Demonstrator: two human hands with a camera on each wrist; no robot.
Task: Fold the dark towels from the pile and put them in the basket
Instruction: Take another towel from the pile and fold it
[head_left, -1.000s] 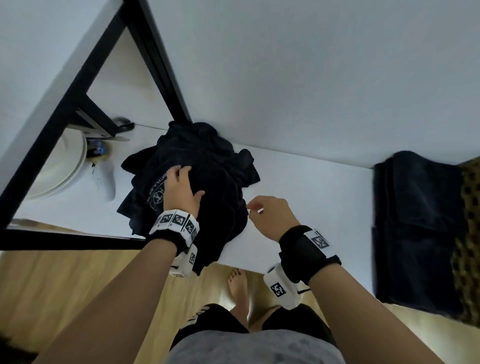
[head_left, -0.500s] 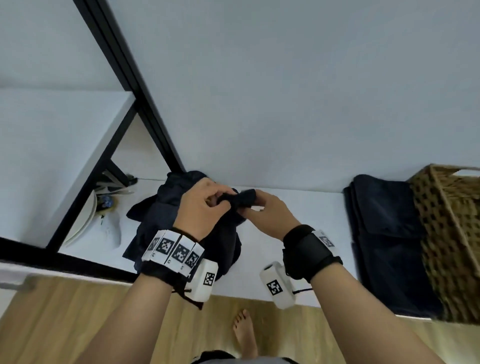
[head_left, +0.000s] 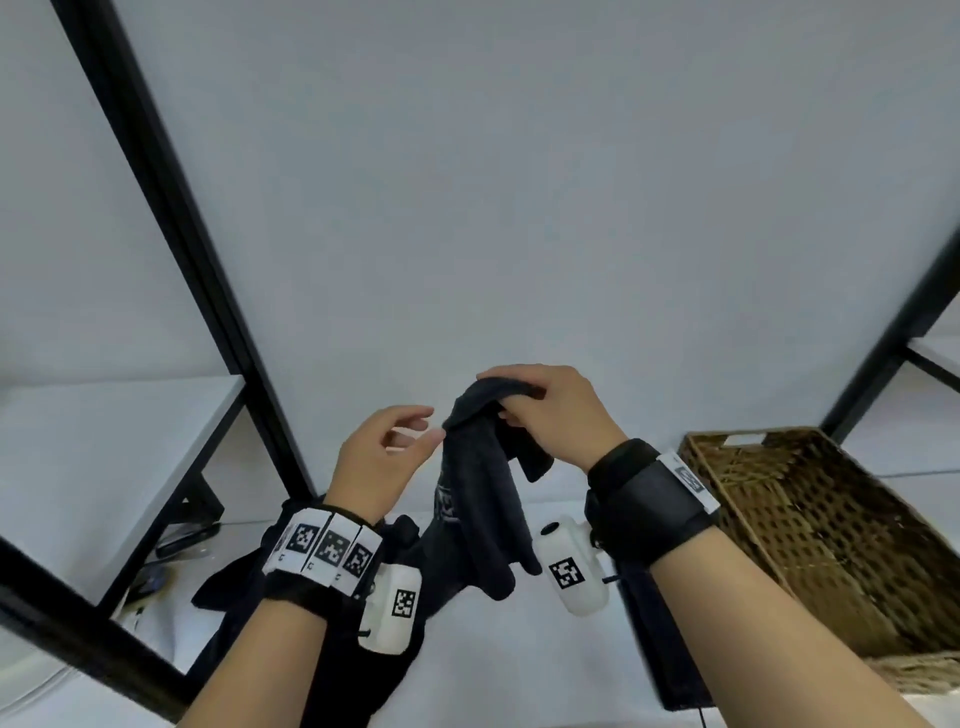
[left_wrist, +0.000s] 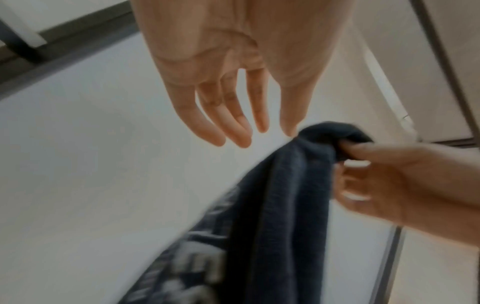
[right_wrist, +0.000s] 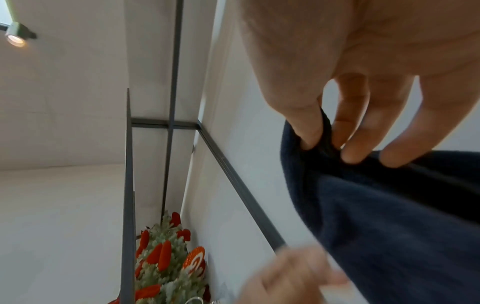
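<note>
My right hand (head_left: 524, 402) pinches the top corner of a dark navy towel (head_left: 485, 499) and holds it up in the air; the cloth hangs down with a pale printed mark on it. The pinch shows in the right wrist view, thumb and fingers (right_wrist: 355, 148) on the towel (right_wrist: 389, 216). My left hand (head_left: 400, 441) is beside the towel with straight, relaxed fingers (left_wrist: 233, 131), its thumb tip close to the towel (left_wrist: 280, 205) edge, holding nothing. The dark pile (head_left: 291, 623) lies on the white shelf below my left wrist. The wicker basket (head_left: 831, 535) stands at the right.
A folded dark towel (head_left: 660, 649) lies on the white shelf (head_left: 519, 675) between my right forearm and the basket. Black frame posts (head_left: 171, 234) rise at left and far right. A white side shelf (head_left: 104, 441) sits at the left, with small objects underneath. The wall is close behind.
My right hand has lifted the towel's corner up off the pile. My left hand has let go of the cloth and opened. The view has tilted upward.
</note>
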